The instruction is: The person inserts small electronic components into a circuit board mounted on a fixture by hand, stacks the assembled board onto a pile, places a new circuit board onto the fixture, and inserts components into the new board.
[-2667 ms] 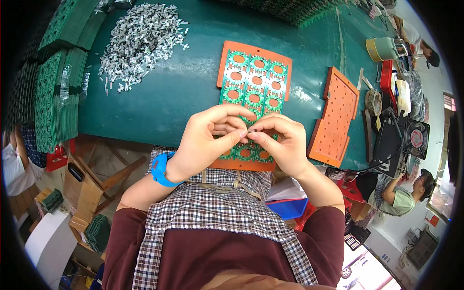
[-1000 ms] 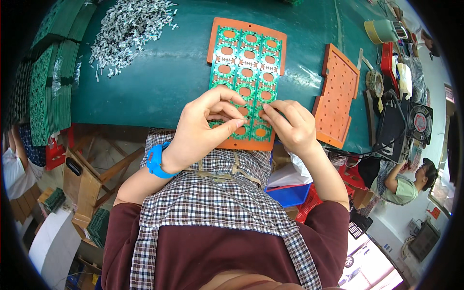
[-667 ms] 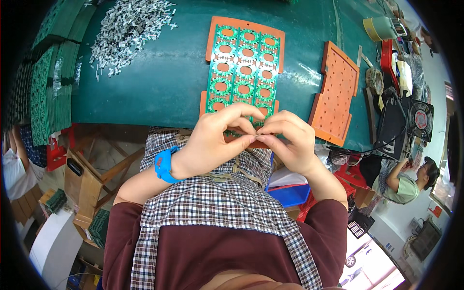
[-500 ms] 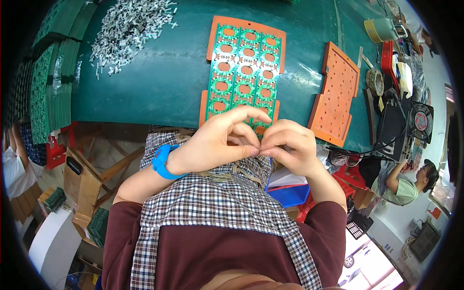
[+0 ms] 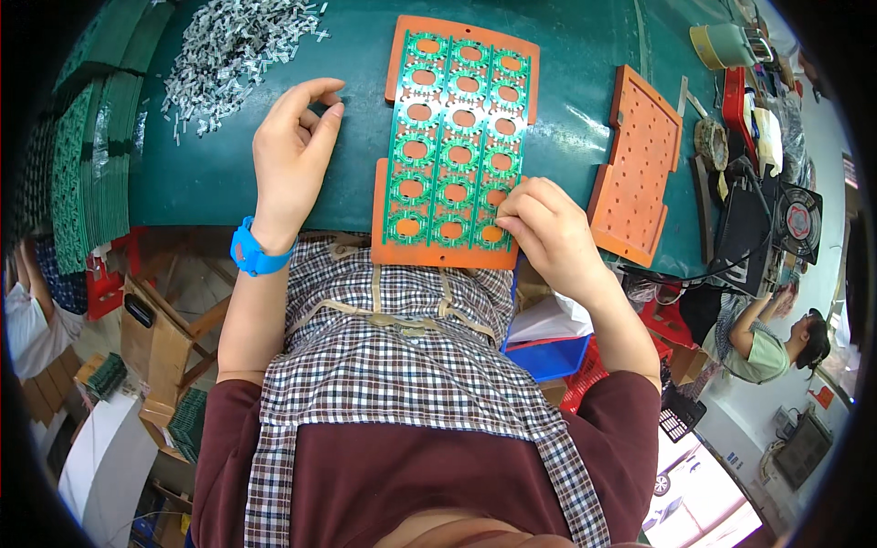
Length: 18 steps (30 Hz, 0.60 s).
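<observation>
Holding 1 green circuit panel (image 5: 454, 146), orange tray (image 5: 445, 254); right hand (image 5: 548, 233) touching.

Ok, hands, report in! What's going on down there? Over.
Left hand open, over the green table beside a pile of small grey parts. Right hand fingers on the green circuit panel in its orange tray. Nothing between them.

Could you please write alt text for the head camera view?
A person's right hand presses on a green circuit board panel in an orange tray, while the left hand reaches toward a pile of small grey parts.
</observation>
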{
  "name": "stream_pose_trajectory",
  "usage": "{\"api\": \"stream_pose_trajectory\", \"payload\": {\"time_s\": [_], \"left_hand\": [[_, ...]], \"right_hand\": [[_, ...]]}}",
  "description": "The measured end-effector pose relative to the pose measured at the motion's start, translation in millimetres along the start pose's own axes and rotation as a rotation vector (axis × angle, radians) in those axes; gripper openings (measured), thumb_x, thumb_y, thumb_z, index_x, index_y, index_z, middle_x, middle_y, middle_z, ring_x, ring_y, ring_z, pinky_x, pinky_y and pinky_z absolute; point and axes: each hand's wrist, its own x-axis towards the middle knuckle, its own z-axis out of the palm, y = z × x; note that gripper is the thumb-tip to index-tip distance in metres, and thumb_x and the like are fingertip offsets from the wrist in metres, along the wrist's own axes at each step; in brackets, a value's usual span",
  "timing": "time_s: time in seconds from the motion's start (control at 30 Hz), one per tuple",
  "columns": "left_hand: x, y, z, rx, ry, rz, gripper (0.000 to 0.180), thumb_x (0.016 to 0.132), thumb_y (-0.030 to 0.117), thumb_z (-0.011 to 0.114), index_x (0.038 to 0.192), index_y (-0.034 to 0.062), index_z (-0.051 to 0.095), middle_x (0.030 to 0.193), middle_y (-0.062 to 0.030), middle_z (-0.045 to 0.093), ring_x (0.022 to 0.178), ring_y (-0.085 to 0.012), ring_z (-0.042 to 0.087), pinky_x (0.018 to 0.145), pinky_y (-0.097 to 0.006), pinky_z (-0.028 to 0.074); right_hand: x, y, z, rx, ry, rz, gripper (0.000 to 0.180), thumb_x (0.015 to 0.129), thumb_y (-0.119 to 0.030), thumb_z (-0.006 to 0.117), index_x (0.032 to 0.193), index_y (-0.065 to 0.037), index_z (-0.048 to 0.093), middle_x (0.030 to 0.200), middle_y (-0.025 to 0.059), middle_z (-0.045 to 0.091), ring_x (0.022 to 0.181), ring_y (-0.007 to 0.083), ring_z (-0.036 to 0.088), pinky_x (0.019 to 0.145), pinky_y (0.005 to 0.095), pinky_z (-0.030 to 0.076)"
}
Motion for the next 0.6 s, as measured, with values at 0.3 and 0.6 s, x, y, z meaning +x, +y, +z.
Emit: {"api": "stream_pose_trajectory", "payload": {"time_s": [0.3, 0.6], "left_hand": [[-2, 0, 1, 0.095, 0.001, 0.060, 0.024, 0.088, -0.001, 0.060, 0.111, 0.0012, 0.064, 0.096, -0.0002, 0.060, 0.061, -0.0010, 0.040, 0.051, -0.017, 0.034], [-2, 2, 0, 0.100, 0.007, 0.066, 0.020, 0.088, 0.001, 0.061, 0.107, 0.0003, 0.065, 0.094, -0.0006, 0.058, 0.061, -0.0016, 0.041, 0.051, -0.018, 0.034]], "right_hand": [[-6, 2, 15, -0.055, 0.127, -0.023, 0.012, 0.078, -0.002, 0.067, 0.084, -0.004, 0.057, 0.084, 0.0077, 0.057, 0.079, 0.0273, 0.057, 0.067, 0.0368, 0.048], [-11, 7, 16, -0.217, 0.270, -0.214, 0.020, 0.070, -0.003, 0.072, 0.089, -0.004, 0.065, 0.083, 0.0056, 0.062, 0.071, 0.0220, 0.062, 0.058, 0.0323, 0.051]]}}
